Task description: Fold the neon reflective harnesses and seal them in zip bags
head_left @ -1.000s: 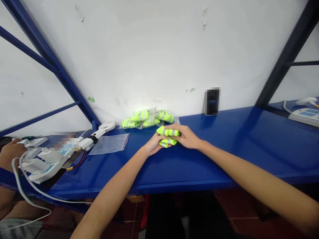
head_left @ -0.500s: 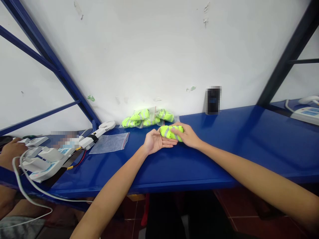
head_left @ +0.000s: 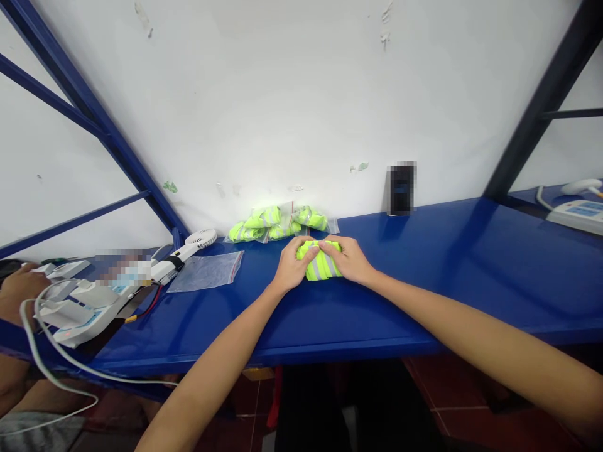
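A rolled neon-yellow bundle with silver-grey stripes (head_left: 323,266) is held between both hands above the blue table (head_left: 377,314). My left hand (head_left: 292,260) grips its left side, thumb on top. On its right side my right hand (head_left: 349,257) is closed round it, and the two thumbs nearly meet. Behind the hands, against the wall, lie several similar yellow bundles in clear bags (head_left: 277,223). A flat clear zip bag (head_left: 206,272) rests on the table left of my left hand.
White charging devices with cables (head_left: 85,314) and a small white fan (head_left: 201,238) occupy the table's left end. Another person's hand (head_left: 21,292) is at the far left. A dark, partly pixelated object (head_left: 401,189) leans on the wall at right.
My left hand, palm up with fingers spread before, has closed round the bundle's left side. The bundle has turned, and its striped face now points toward me.
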Demonstrator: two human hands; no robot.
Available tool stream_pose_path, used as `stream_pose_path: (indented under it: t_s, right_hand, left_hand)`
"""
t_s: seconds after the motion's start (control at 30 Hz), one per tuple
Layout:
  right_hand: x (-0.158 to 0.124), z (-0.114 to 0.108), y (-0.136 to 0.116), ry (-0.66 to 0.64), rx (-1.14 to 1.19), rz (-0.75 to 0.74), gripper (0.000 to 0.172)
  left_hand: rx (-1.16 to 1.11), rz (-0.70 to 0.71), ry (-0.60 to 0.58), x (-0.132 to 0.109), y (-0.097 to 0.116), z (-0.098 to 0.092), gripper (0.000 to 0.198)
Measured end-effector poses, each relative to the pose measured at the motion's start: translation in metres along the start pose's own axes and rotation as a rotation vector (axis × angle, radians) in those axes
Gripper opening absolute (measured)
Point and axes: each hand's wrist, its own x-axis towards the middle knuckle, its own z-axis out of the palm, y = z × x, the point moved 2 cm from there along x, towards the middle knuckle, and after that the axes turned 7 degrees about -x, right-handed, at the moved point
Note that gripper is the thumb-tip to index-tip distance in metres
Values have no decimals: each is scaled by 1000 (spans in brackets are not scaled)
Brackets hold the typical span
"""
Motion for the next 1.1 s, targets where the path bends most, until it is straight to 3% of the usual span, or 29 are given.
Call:
stream_pose_path:
  t_s: [0.17,0.3,0.5,0.63,0.77,0.87,1.0,1.1]
  right_hand:
    - [-2,3,-2,25,-79,-12,45]
    - [-5,4,-6,68,-79,-71,31]
    - [-5,5,-9,20,-35,-213,34]
    - [-7,6,-8,-49,-66,-282,48]
    - [-6,5,-7,-63,-110,-305,49]
    - [-5,4,-5,-121,-147,-316,63]
    - [-5,5,-1,-175,-203,-307,69]
    - [-6,6,2,-150,-233,-285,62]
  left_hand:
    - [137,104,25,-2,1,5,33]
    - [143,110,68,-1,1,7,33]
    - [160,102,144,-1,1,7,36]
    - [171,104,163,-2,-2,6,37]
    - [187,92,192,-3,-5,6,39]
    - [215,76,218,-5,-7,7,41]
    - [291,57,154,-1,-6,4,45]
    - [470,37,97,8,-3,-16,50]
